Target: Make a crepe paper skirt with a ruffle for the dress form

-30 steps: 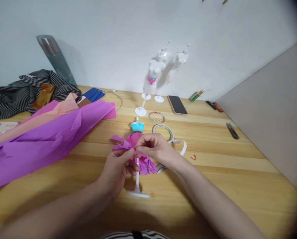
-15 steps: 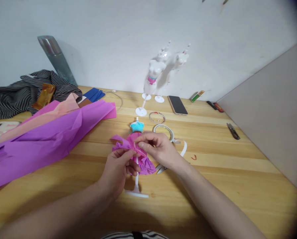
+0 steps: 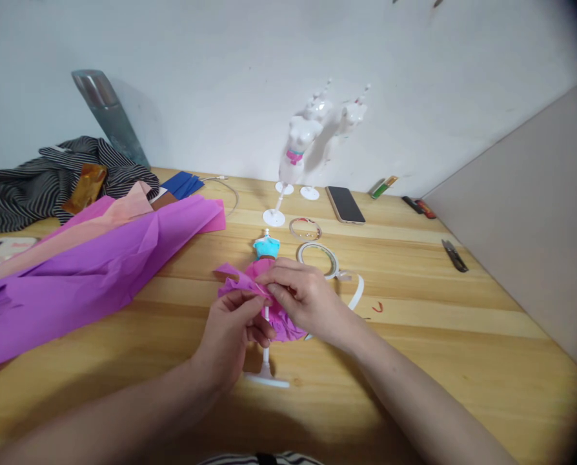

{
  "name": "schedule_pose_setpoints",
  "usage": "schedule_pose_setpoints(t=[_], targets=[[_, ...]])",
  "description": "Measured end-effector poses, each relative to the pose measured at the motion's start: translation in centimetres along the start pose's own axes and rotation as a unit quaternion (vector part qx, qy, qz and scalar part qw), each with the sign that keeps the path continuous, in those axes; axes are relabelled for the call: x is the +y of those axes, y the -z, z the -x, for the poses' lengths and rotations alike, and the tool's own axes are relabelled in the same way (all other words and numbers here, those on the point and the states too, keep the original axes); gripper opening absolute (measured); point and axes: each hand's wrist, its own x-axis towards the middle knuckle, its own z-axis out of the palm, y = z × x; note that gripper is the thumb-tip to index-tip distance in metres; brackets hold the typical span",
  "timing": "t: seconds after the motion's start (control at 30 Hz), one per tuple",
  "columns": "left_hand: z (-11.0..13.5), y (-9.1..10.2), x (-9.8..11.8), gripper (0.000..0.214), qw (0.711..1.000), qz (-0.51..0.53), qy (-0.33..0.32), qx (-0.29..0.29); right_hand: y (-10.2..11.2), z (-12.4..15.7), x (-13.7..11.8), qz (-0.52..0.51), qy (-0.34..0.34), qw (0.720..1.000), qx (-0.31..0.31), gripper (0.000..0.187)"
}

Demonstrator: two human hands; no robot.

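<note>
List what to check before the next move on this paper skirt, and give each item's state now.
1. Left hand pinches the skirt: ok.
2. Right hand pinches the skirt too: ok.
3. Stand base flat on the table: ok.
4. Teal top sits above the skirt: ok.
5. Tape roll close by the right hand: ok.
6. Skirt's far side: hidden, cannot tell.
</note>
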Motion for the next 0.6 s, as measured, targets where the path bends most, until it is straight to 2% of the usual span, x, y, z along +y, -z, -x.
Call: schedule_pose_setpoints(t=[0.37,0.6], targets=[[-0.20,-0.08,-0.02,0.035,1.000,-0.017,-0.007,0.013,-0.42,0.05,0.14,0.033,-0.004,0.999,-0.001,0.028],[-0.06,-0.20,0.28,0.024,1.000,0.011,0.000,0.016,-0.42,0.10,0.13,0.034,0.011,0.999,-0.001,0.027]])
